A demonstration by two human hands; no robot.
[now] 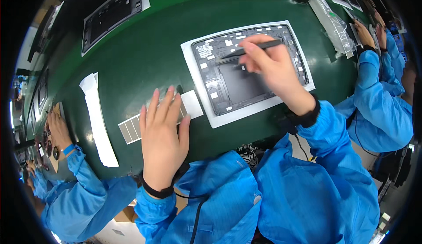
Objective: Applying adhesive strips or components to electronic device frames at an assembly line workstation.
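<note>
My right hand [272,66] is closed around dark tweezers [259,46], a little blurred. Their tip points left, over the upper left part of a black tablet back cover [246,83]. Small white and grey pads dot the inside of that cover, which lies on a white sheet [190,55]. To the left, my left hand [162,132] rests flat with its fingers stretched out. It covers the middle of a white strip [192,104] carrying a row of grey rectangular stickers [130,131]. Whether anything sits at the tweezers' tip is too small to tell.
A stack of long white paper strips [99,121] lies left of my left hand. Another black cover [115,15] rests at the far left. Clear plastic packaging [330,22] is at the far right. Co-workers in blue sit on both sides, their hands [59,130] on the green table.
</note>
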